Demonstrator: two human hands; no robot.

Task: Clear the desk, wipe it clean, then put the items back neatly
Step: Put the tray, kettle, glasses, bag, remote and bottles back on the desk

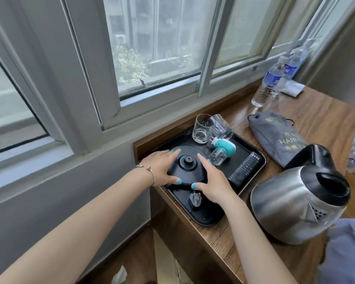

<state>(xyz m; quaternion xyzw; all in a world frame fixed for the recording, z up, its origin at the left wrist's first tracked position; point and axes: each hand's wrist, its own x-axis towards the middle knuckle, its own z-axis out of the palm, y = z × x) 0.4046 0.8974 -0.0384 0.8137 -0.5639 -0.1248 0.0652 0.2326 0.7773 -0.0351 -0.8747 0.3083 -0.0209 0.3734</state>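
Observation:
A round black kettle base (188, 163) lies on a black tray (208, 219) at the left end of the wooden desk (324, 128). My left hand (162, 165) grips the base's left edge, thumb at its front rim. My right hand (212, 182) holds the right edge with the thumb on the front. The base's plug (194, 200) lies on the tray just in front. Also on the tray are two glasses (203, 128), a teal plug-in device with a clear bottle (221, 150) and a black remote (246, 168). The steel kettle (295, 203) stands on the desk to the right.
A grey hairdryer bag (275, 134) lies behind the kettle. Two water bottles (268, 85) and a white cloth (293, 89) are at the desk's far end by the window sill. A wall and window run along the left. Blue fabric (344, 253) shows at the lower right.

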